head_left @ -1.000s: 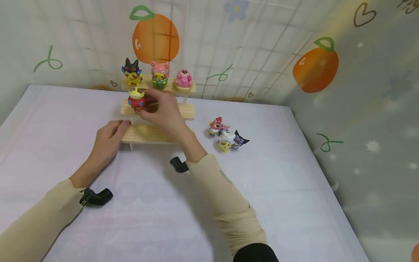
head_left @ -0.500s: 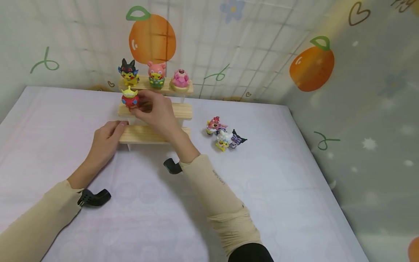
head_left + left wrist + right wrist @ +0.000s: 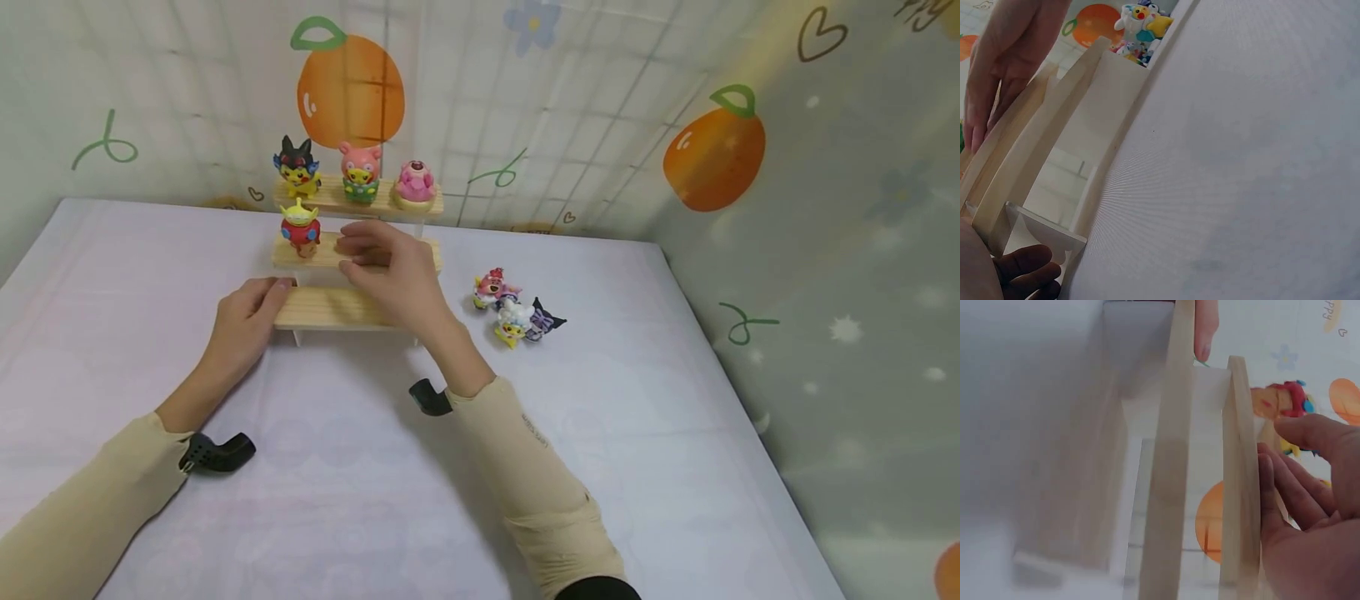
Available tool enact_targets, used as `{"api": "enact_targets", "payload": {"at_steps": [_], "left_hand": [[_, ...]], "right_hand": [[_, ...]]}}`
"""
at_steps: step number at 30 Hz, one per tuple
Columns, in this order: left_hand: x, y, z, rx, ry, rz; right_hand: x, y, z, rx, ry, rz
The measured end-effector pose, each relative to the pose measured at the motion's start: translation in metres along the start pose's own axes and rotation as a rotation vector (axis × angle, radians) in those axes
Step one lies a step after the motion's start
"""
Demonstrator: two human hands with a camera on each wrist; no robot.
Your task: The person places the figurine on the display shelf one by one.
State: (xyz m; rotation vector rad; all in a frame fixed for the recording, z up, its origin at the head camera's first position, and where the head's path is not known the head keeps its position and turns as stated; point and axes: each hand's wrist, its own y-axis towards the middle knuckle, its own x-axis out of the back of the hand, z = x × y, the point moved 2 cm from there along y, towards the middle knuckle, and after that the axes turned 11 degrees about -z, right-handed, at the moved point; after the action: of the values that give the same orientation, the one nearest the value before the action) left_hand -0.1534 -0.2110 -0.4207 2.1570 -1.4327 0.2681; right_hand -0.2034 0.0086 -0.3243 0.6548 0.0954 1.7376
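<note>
A three-tier wooden display stand (image 3: 341, 309) rises on the table. My left hand (image 3: 242, 325) holds its left end at the lowest step; in the left wrist view the fingers (image 3: 1025, 261) bend below the board. A red and yellow three-eyed alien figurine (image 3: 302, 231) stands upright at the left of the middle step. Just right of it, my right hand (image 3: 401, 279) hovers over that step with nothing in it, fingers apart from the figurine. In the right wrist view, the figurine (image 3: 1275, 402) shows beyond the thumb.
Along the top step stand a black-eared figurine (image 3: 297, 168), a pink-hooded one (image 3: 361, 173) and a pink bear (image 3: 415, 183). Several small figurines (image 3: 514, 320) lie clustered on the white-covered table (image 3: 637, 433) to the right. A printed curtain (image 3: 480, 100) hangs behind.
The right hand set the alien figurine on the left of the middle step, let go and drew back to the right. My left hand stays on the stand.
</note>
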Motion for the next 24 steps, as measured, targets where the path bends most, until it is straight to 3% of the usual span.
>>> {"api": "enact_targets", "payload": {"at_steps": [10,17,24], "left_hand": [[-0.002,0.0,-0.001,0.0,0.005,-0.001],[-0.003,-0.002,-0.001,0.015,-0.005,0.003],[-0.001,-0.001,-0.002,0.012,0.002,-0.002]], "right_hand": [[0.065,-0.021,-0.012,0.058,-0.053,-0.077],[0.137,-0.033,-0.029,0.03,-0.094,-0.186],[0.207,-0.05,-0.055,-0.038,-0.221,-0.3]]}}
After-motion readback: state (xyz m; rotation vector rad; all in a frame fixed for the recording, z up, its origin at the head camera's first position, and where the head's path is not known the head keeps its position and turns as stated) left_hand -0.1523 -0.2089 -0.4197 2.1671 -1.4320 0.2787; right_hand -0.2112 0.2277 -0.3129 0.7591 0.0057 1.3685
